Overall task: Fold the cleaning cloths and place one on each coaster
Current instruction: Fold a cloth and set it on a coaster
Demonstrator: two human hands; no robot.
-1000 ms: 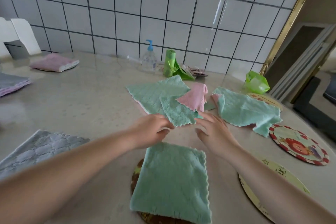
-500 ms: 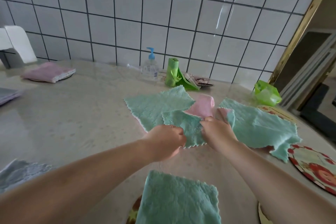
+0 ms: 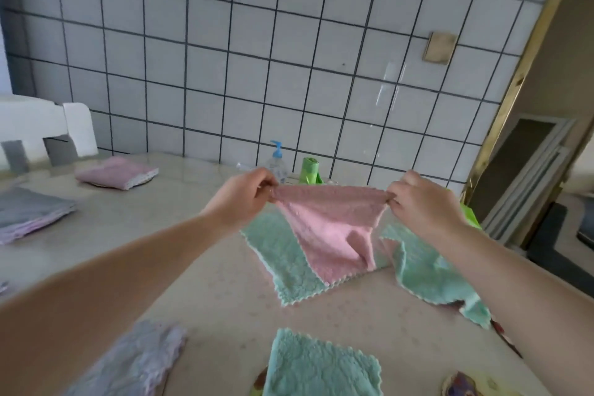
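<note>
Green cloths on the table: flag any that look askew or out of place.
The green cloth at right lies crumpled, one corner trailing toward the table's edge. The one under the held pink cloth lies flat but unfolded. The near one sits folded on its coaster.

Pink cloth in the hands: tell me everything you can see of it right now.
The pink cloth looks like soft, textured microfibre with a scalloped edge. It is unfolded and lifted, its top edge stretched level between the left hand and the right hand, each pinching a top corner. The rest sags in a loose point with a fold on its right side. Its lower part hangs over a spread green cloth on the table; contact is unclear.
</note>
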